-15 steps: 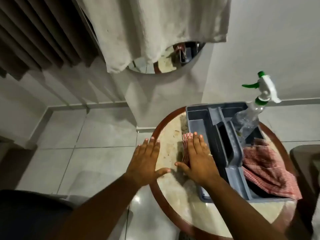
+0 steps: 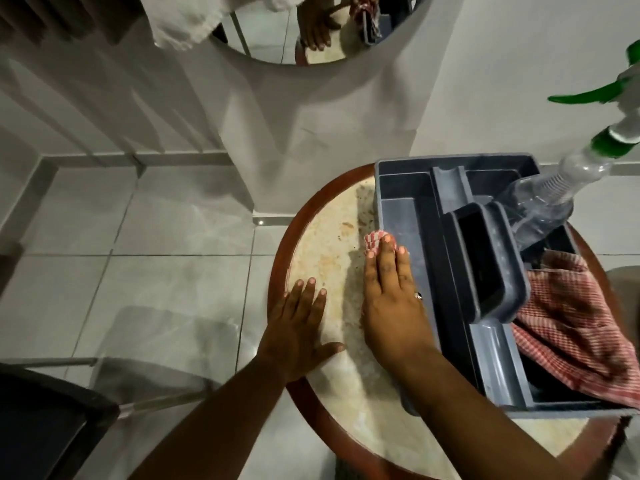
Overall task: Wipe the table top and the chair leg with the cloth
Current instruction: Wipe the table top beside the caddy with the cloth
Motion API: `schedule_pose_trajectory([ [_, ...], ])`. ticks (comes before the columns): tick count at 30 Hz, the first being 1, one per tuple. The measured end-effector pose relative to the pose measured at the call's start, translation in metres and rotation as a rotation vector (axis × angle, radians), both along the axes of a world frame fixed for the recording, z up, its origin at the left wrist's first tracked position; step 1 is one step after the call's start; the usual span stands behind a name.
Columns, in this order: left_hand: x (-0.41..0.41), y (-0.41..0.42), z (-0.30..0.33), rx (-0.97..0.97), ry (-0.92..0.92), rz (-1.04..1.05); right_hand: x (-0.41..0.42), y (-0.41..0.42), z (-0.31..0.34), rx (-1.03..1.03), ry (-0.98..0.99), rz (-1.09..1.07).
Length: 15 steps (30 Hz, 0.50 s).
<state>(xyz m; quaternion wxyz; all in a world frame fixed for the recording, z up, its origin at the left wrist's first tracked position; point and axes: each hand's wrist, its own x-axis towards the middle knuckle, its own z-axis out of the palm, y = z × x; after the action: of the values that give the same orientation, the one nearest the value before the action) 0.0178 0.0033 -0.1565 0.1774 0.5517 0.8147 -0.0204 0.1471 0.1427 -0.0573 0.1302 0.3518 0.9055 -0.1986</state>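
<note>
A round table point(image 2: 313, 278) with a beige stone top and a red-brown rim fills the lower right. My right hand point(image 2: 391, 299) lies flat on a red-and-white checked cloth point(image 2: 374, 239), pressing it onto the table top beside the grey caddy; only the cloth's far corner shows past my fingertips. My left hand point(image 2: 304, 330) rests flat on the table's left edge, fingers spread, holding nothing. A dark chair point(image 2: 45, 424) with a thin metal leg point(image 2: 152, 403) stands at the lower left.
A grey plastic caddy point(image 2: 460, 237) covers the table's right half and holds a clear spray bottle point(image 2: 550, 202) with a green trigger and a second checked cloth point(image 2: 575, 323). A round mirror point(image 2: 311, 29) hangs on the wall above. Grey floor tiles lie to the left.
The view has come closer and tilted down over the table. My right hand has slid the cloth slightly away along the caddy's side. My left hand stays on the table's rim.
</note>
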Motion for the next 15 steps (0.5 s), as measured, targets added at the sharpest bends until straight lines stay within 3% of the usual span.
schedule_pose_trajectory([
  [10,-0.015,-0.010,0.032,-0.068,-0.017,-0.030,-0.003,-0.002,0.037,-0.408,0.411,-0.434],
  [15,-0.044,-0.084,0.079,-0.068,0.009,0.123,-0.013,-0.022,0.081,-0.273,0.547,-0.397],
])
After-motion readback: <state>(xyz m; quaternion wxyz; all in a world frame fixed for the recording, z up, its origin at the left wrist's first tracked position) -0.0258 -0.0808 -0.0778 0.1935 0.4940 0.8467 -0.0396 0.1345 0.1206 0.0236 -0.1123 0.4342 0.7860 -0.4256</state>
